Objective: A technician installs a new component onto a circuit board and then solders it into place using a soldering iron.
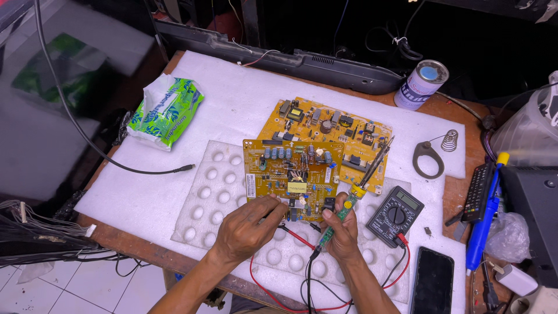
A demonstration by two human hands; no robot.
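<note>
Head view, board: the front circuit board lies on white dimpled foam on the desk, overlapping a second yellow board behind it.
Left hand: the left hand rests palm down at the board's near edge, fingers clenched on a red probe.
Right hand: the right hand stands just beside it, fingers grasping a green-handled tool upright at the board's right corner.
Meter: a multimeter sits right of the hands, leads trailing toward the person.
Risk: a probe tip could slip and bridge neighbouring contacts, since the parts stand crowded; the board may also slide on the soft foam.
</note>
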